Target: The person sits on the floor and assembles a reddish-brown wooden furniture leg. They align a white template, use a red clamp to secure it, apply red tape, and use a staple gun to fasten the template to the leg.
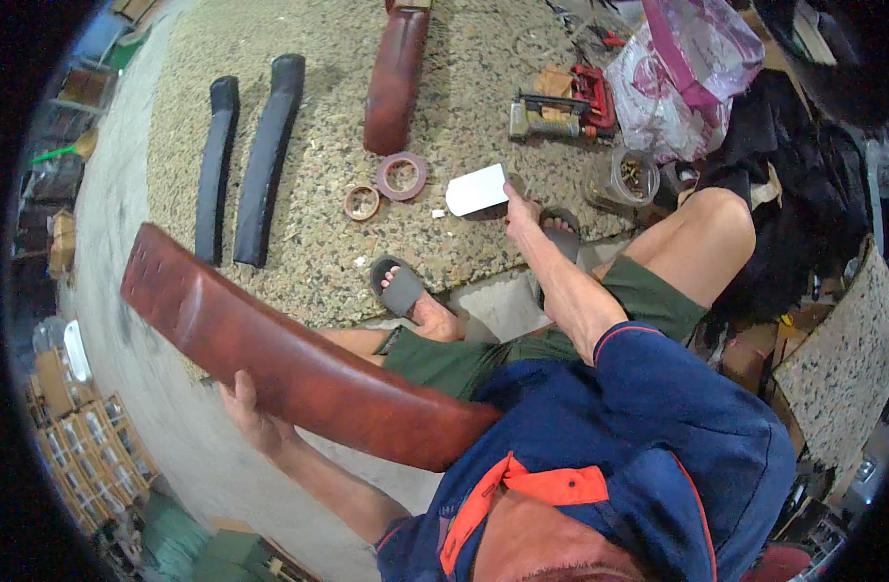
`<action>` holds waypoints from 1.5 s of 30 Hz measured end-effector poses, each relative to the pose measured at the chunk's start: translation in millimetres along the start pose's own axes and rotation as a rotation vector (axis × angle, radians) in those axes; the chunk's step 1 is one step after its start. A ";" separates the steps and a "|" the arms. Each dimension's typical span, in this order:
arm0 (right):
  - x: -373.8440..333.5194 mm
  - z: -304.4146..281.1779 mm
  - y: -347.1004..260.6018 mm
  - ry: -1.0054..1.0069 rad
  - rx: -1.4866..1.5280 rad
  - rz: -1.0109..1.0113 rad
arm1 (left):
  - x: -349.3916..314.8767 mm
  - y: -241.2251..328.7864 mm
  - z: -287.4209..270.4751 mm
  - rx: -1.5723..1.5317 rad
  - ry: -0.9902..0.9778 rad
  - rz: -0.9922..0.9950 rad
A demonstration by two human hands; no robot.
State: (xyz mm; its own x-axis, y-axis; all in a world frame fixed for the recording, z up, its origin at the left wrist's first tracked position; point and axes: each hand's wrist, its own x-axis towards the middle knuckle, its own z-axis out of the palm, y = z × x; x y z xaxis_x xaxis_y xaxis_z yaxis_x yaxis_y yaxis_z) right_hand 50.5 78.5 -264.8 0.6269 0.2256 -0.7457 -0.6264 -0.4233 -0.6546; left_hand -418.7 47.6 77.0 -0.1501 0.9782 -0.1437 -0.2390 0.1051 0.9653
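A long, curved piece covered in reddish-brown leather [299,373] lies slantwise before me, one end against my shirt and the other raised at the left. Its far end bears a few small slits or marks. My left hand [255,412] grips its lower edge, thumb up and the other fingers partly hidden. In my right hand [522,207] is a flat white plate-like thing [477,190] with a rounded end, held by its right edge above the foam mat [318,175]. I cannot tell its exact kind.
Two slim black padded pieces [270,160] and another brown leather piece [396,87] lie on the mat. Two tape rolls [424,175] are near my sandalled foot. To the right are red clamps [592,97], a jar of small metal parts [634,177] and a plastic bag [672,78].
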 end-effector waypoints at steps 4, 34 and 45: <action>0.7 -9.5 2.2 0.150 -0.514 -0.267 | -6.1 3.3 13.7 0.025 0.296 0.024; 48.3 6.9 -227.3 -0.197 -1.576 -1.354 | 23.0 -36.4 71.3 0.808 -0.812 -0.353; -219.6 -32.0 -246.4 -1.059 -1.202 -1.295 | 22.9 -51.4 61.1 0.767 -0.783 -0.417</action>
State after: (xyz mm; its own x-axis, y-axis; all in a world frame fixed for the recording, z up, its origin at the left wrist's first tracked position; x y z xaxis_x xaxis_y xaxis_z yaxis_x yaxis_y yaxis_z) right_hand 82.0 105.2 64.2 -0.3697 0.9264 -0.0713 0.6938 0.2242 -0.6844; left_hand -351.2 75.6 37.4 0.4982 0.6577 -0.5650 0.5509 0.2631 0.7920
